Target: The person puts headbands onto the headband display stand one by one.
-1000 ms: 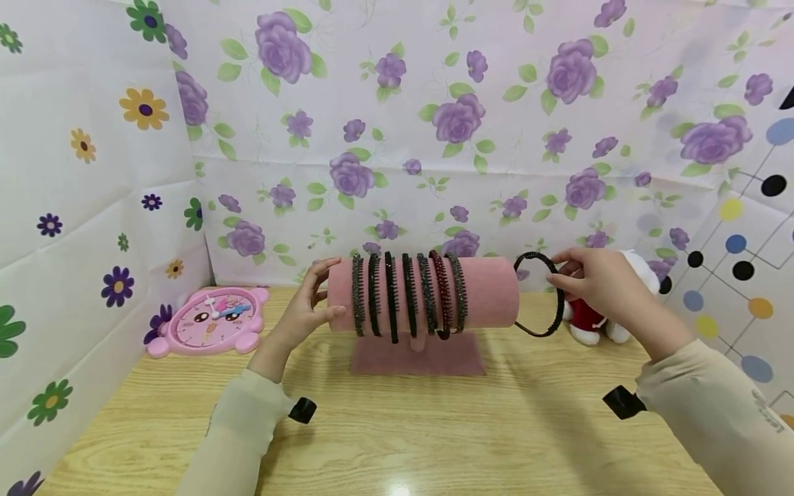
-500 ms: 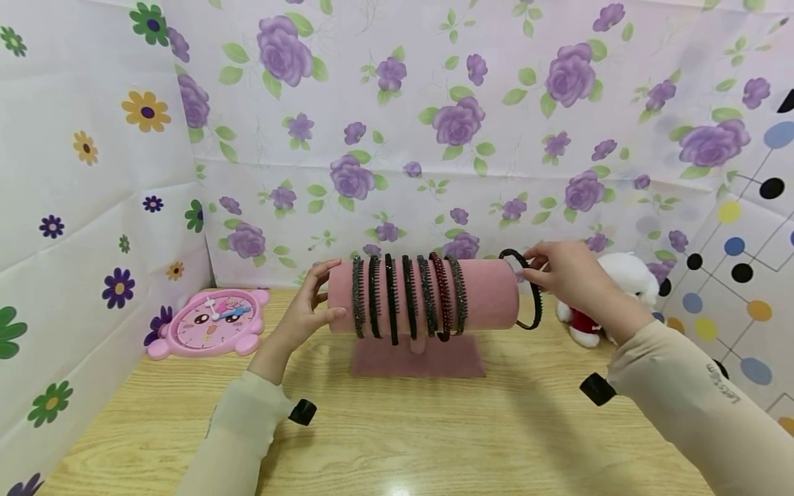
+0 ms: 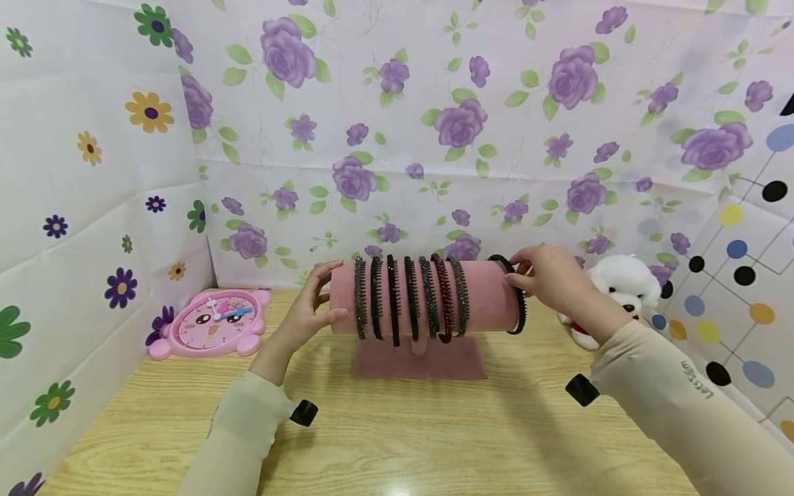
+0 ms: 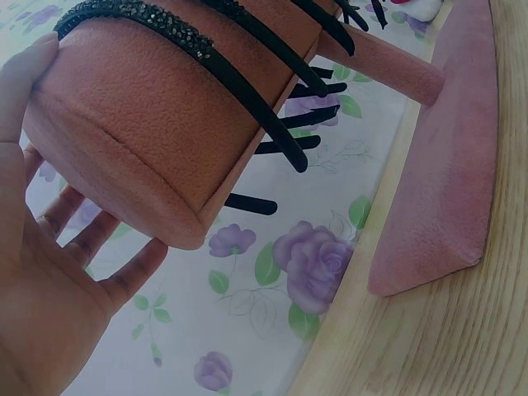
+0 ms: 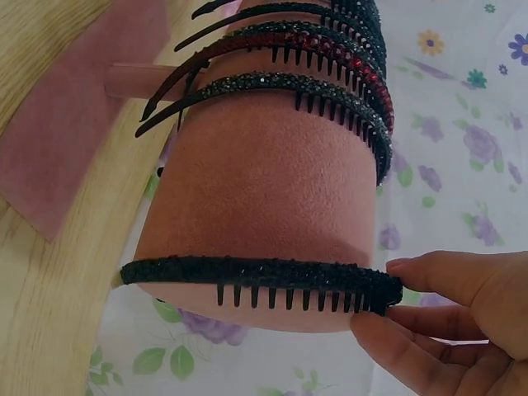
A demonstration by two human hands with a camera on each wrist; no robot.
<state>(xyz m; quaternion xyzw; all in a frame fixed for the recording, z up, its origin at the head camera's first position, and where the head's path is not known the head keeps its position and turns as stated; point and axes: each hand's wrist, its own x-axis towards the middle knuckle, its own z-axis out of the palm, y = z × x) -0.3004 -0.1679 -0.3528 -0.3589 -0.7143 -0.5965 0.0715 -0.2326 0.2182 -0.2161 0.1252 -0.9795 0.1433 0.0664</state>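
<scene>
A pink velvety headband stand (image 3: 486,296) with a horizontal roll stands mid-table, wearing several toothed headbands in a row, among them a red one (image 3: 443,296) and a glittery grey one (image 3: 461,296). My right hand (image 3: 552,282) pinches a black beaded headband (image 5: 247,271) between thumb and fingers; it sits around the roll's right end, teeth toward that end. At the opposite end, my left hand (image 3: 307,310) grips the roll's edge, thumb in front and fingers behind. The left wrist view shows that hand's fingers (image 4: 136,272) against the end of the roll.
A pink animal-shaped clock (image 3: 214,322) lies at the back left. A white plush dog (image 3: 623,282) sits behind my right forearm. Flower-printed cloth (image 3: 397,138) hangs close behind the stand, and the wooden table (image 3: 422,434) extends in front of it.
My right hand has moved left, bringing the black headband from beside the roll onto its right end. My left hand has stayed at the left end.
</scene>
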